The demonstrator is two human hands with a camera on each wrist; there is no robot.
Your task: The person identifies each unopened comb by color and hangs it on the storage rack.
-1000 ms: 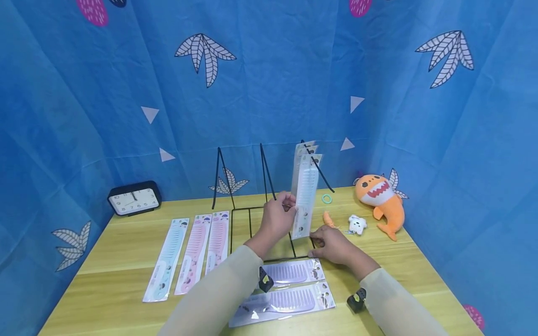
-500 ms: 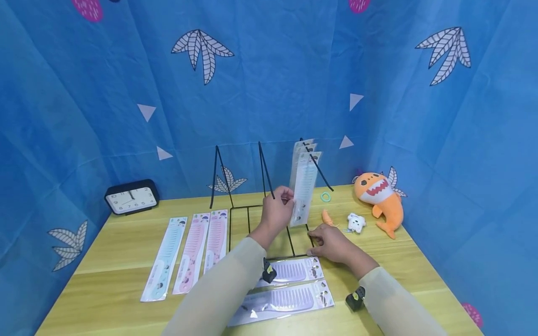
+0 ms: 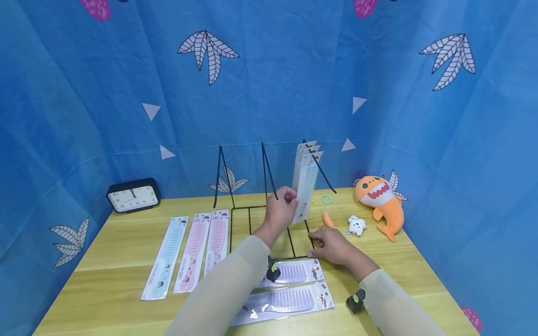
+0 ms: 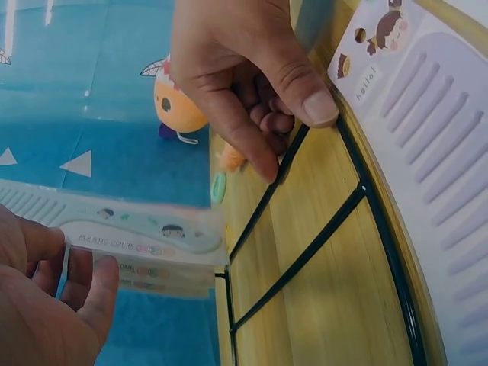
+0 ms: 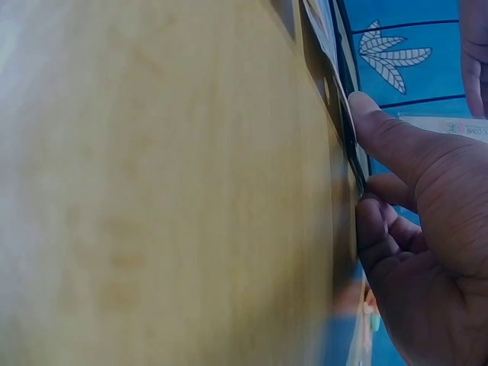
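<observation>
A black wire rack (image 3: 292, 242) stands on the table, with tall bent hooks. From its right hook hang several packaged mint-green combs (image 3: 310, 179), one behind another. My left hand (image 3: 279, 212) pinches the edge of the front packaged comb near its lower part; in the left wrist view this comb (image 4: 145, 221) overlaps the ones behind it. My right hand (image 3: 334, 247) pinches the rack's base wire at the near right corner. Two packaged purple combs (image 3: 290, 301) lie in front of the rack, partly hidden by my left sleeve.
To the left lie a packaged blue comb (image 3: 165, 259) and two packaged pink combs (image 3: 193, 252). A black-cased clock (image 3: 134, 196) stands at the back left. On the right are an orange shark plush (image 3: 380, 200), a white star-shaped toy (image 3: 357, 225), a small orange toy (image 3: 328, 219) and a green ring (image 3: 326, 199).
The front packaged comb's lower end has swung back towards the others on the hook, with my left hand moving along slightly. My right hand has stayed at the rack's corner.
</observation>
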